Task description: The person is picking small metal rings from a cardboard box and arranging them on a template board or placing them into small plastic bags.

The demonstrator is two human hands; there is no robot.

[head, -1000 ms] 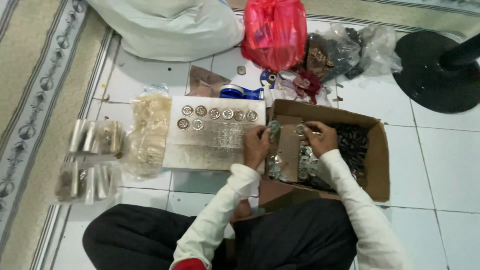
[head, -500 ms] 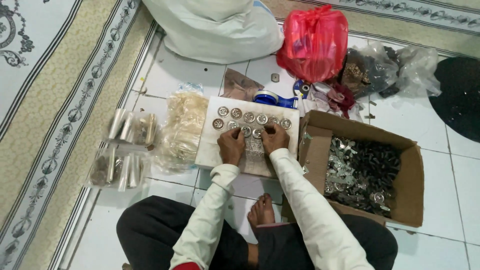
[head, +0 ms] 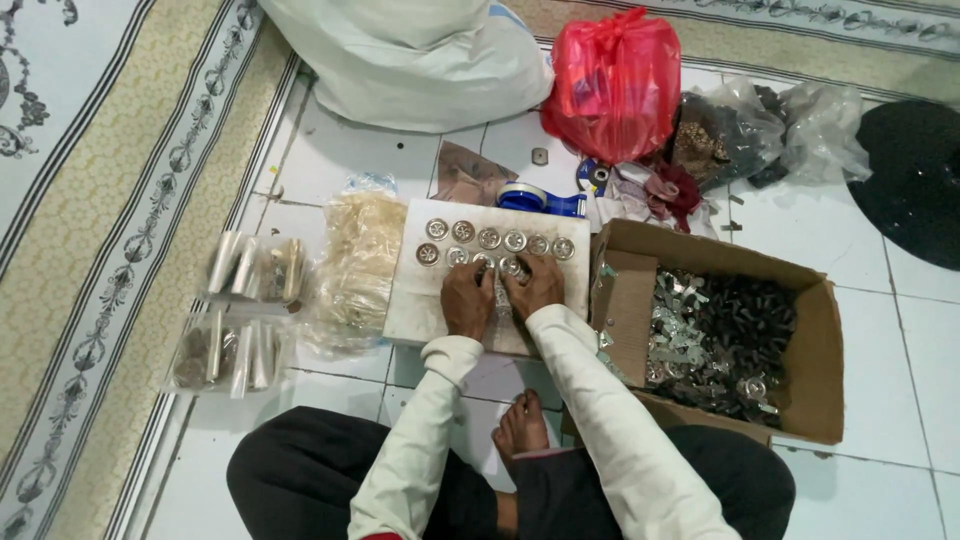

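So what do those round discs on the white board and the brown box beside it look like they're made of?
The round discs look like metal: silvery, shiny, catching light, though plated plastic is possible. The white board seems foam or painted wood; unclear. The brown box is plainly cardboard: matte, with folded flaps.

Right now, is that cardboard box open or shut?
Open: the cardboard box has its flaps folded back, showing a heap of small metal pieces inside.

Left hand (head: 467, 298) and right hand (head: 533, 285) cover the round metal pieces (head: 497, 241) at the white board's (head: 420, 310) 6 o'clock side; grip indeterminate. White sack (head: 400, 55) at 12 o'clock cropped by frame edge.
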